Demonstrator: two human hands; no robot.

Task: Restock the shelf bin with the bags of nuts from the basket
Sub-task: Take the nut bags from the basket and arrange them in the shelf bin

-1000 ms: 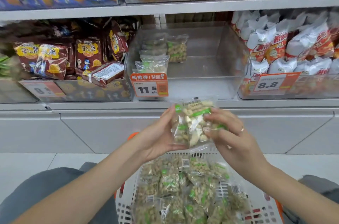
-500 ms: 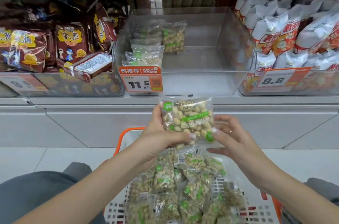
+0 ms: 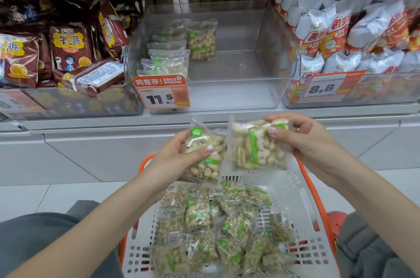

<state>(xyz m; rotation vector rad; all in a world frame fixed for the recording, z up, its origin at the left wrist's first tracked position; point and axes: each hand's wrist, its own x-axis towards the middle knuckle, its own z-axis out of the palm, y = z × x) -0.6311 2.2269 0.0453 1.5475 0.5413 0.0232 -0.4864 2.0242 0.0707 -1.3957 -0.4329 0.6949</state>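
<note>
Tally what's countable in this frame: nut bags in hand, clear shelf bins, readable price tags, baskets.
Nut bags in hand: 2, the left-hand bag held by the left hand and the right-hand bag held by the right hand
Clear shelf bins: 3
Readable price tags: 2
Baskets: 1
Total: 8
Bags in the basket overlap too much to count.

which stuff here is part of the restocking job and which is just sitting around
Part of the job:
left hand holding a nut bag
right hand holding a second nut bag
basket
clear shelf bin

Just sitting around:
brown snack packs
white and orange bags
8.8 price tag
</note>
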